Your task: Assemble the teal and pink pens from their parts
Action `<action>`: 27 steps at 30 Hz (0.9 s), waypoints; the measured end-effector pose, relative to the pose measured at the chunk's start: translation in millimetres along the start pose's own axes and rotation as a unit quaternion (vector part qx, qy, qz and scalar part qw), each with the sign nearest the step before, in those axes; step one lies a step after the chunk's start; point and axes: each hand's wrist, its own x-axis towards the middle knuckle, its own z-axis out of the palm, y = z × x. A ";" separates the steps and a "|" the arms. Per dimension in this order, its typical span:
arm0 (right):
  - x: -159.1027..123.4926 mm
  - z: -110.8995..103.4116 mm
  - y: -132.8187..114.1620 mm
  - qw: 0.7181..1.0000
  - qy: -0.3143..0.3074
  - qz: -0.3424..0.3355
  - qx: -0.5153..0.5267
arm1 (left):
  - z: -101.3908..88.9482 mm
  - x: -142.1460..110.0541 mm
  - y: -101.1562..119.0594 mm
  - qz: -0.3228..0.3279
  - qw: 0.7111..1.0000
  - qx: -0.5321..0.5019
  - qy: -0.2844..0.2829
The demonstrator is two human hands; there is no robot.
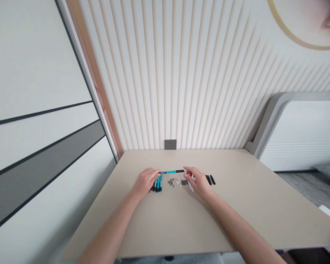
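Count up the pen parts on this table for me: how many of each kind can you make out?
Teal-and-black pen, held up: 1
Teal barrels, bunched: 3
Black pieces, far right: 3
Thin pale rod: 1
Total: 8
The small grey and white parts are too small to count.

Ribbed white wall panels (165, 73) fill the upper middle of the frame, with a square grey wall socket (170, 144) low down, just above the far edge of the beige worktop (236, 212). At the left, a white wall (35, 55) carries dark lines and a wide grey band (44, 172). A curved gold line (299, 38) crosses the upper right corner. At the right, a white unit with a grey frame (299, 135) stands beyond the worktop, above a grey floor (297, 183). The light is soft and even.
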 end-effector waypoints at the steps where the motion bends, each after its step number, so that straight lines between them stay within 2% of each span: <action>1: 0.3 0.8 2.2 1.000 -0.007 0.005 0.003 | -0.1 -0.1 0.0 -0.001 1.000 -0.001 0.001; 5: 1.4 1.0 9.1 1.000 -0.008 0.015 0.010 | 0.1 0.1 1.4 0.005 1.000 -0.004 0.007; 12: 0.3 -0.2 8.5 0.999 -0.002 0.024 0.036 | 0.5 1.0 1.8 0.010 1.000 -0.010 -0.015; 18: 1.1 0.0 6.1 0.998 0.036 0.012 0.049 | 0.2 1.3 3.2 0.006 1.000 -0.007 -0.020; 24: 1.0 0.5 5.1 0.998 -0.009 0.044 0.051 | 1.6 0.1 1.4 0.001 1.000 -0.009 -0.024; 27: 1.5 1.3 5.3 0.998 0.014 0.042 0.052 | 2.8 -0.5 1.3 -0.001 1.000 -0.006 -0.024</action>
